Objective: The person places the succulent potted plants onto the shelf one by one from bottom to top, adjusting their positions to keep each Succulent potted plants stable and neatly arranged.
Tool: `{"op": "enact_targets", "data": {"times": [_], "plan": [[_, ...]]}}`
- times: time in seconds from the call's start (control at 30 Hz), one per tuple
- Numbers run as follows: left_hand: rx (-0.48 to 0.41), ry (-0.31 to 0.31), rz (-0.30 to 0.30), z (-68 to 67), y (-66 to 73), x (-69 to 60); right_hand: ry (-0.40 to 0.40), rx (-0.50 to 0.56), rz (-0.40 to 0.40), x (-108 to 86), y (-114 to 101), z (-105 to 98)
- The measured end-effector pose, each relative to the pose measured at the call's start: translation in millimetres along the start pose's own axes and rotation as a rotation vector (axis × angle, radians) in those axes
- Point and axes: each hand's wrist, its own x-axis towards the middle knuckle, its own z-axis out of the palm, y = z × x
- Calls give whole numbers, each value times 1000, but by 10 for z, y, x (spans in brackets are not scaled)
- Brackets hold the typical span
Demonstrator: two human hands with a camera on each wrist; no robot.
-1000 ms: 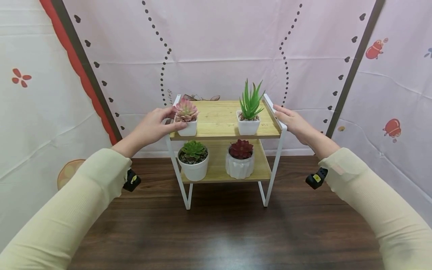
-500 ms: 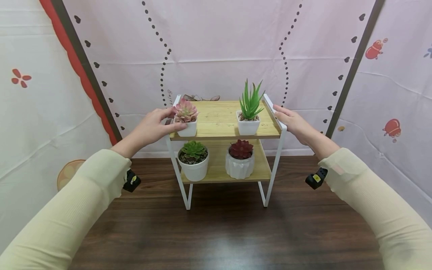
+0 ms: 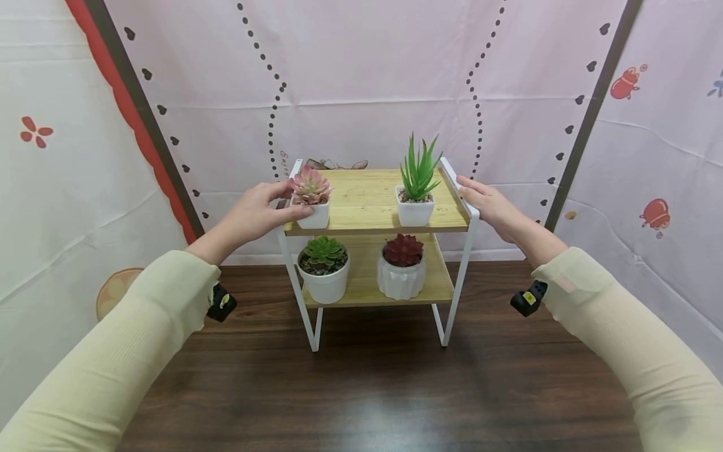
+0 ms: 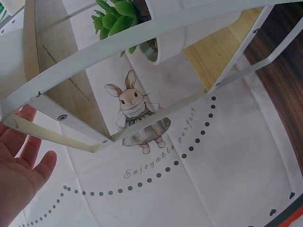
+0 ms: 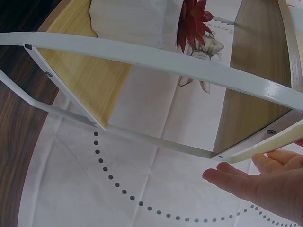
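Note:
A potted pink succulent (image 3: 316, 216) in a small square white pot stands at the left end of the shelf rack's top board (image 3: 361, 188). My left hand (image 3: 251, 216) holds it from the left, the thumb across the pot's front and the index finger by its leaves. In the left wrist view, other fingers lie spread beside the white side frame (image 4: 120, 49). My right hand (image 3: 497, 210) rests on the rack's right rail with nearly straight fingers, holding nothing. Near it on the top board stands a potted aloe (image 3: 417, 207).
On the lower board (image 3: 361, 292) stand a green succulent (image 3: 324, 285) in a round white pot and a dark red succulent (image 3: 402, 279) in a ribbed white pot. The rack sits on a dark wooden table (image 3: 361, 389), with printed cloth (image 3: 373, 75) behind and at both sides.

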Motion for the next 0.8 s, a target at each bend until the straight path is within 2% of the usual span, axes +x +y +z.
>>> {"op": "enact_targets", "data": {"times": [0.27,0.43,0.63,0.73,0.8], "plan": [[-26,-18,-19,-13,15,17,7,-4,5,12,16,-16],[-120,-5,-37,-29,-1,11,-10,-100,23,17,-32,-45],[-177,66,-6,-35,-82,-50,-15,-210,51,-10,-63,-121],[-179,102,2,-55,-162,-97,21,-257,53,-54,5,-186],[-162,116,-11,-73,-243,-137,56,-337,36,-87,95,-231]]}}
